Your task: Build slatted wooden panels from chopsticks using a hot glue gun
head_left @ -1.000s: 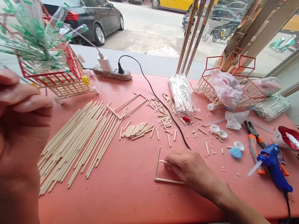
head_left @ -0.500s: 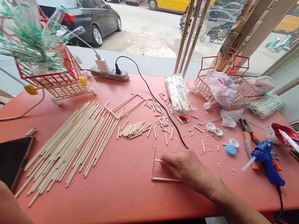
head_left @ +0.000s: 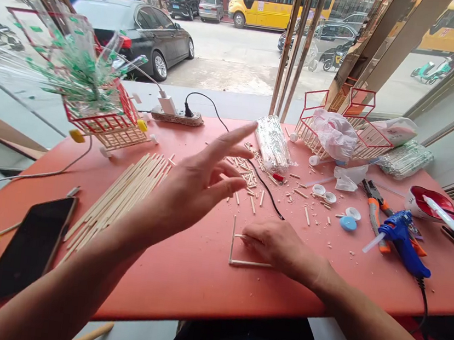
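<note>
My left hand (head_left: 204, 181) is raised over the table, between the long sticks and the small stick pieces, its index finger stretched out and nothing in it. My right hand (head_left: 279, 245) rests low on the table, its fingers pinched on a short stick (head_left: 238, 236). That stick's left end meets an upright-lying stick (head_left: 232, 237), which forms a corner with a bottom stick (head_left: 251, 263). The bottom stick's right end lies hidden by my right hand. Long sticks (head_left: 120, 193) lie in a bundle at the left, partly covered by my left arm.
A phone (head_left: 27, 250) lies at the left. A blue glue gun (head_left: 408, 247), pliers (head_left: 375, 210) and a red-lined bowl (head_left: 425, 204) are at the right. Stick baskets (head_left: 112, 128) stand at the back. A black cable (head_left: 268, 190) crosses the middle. White caps (head_left: 319, 190) lie nearby.
My left hand has moved from the lower left edge up over the middle of the table. The view has shifted slightly left. My right hand keeps its pinch on the short stick.
</note>
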`<state>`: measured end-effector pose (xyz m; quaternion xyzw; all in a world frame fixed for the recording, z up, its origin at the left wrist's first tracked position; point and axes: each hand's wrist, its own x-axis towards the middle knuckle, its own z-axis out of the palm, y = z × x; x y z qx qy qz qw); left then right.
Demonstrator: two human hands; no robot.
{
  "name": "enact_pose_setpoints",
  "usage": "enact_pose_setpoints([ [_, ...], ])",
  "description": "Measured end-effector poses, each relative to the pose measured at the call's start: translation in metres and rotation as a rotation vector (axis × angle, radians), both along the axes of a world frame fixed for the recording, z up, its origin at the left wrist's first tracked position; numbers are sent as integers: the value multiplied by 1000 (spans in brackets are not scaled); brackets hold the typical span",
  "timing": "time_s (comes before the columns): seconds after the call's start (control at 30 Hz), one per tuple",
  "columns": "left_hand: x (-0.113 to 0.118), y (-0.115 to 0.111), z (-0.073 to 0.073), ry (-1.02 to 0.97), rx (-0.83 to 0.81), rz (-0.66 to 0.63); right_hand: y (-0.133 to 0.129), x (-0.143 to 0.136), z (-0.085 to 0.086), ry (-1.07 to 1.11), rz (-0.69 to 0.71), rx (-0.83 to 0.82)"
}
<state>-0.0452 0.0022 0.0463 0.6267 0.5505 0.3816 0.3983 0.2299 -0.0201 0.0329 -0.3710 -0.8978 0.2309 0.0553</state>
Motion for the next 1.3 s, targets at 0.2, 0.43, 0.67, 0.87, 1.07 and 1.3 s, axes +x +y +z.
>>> enact_pose_setpoints([
  [0.2, 36, -8, 41, 88, -39, -91, 2, 2, 1, 79, 1, -7],
  [0.43, 36, -9, -2, -1, -375, -294, 7, 4, -2, -13, -47, 97],
  [0.67, 50, -14, -10, -71, -473, -352, 7, 2, -5, 26, -17, 199],
  [0.87, 36, -9, -6, -137, -419, -285, 25, 24, 12, 376, -240, 174],
  [1.07, 20, -5, 16, -112, -341, -206, 38, 49, 21, 470, -494, -33],
  [1.3, 12, -4, 9, -88, -332, -198, 38, 44, 20, 554, -453, -198],
])
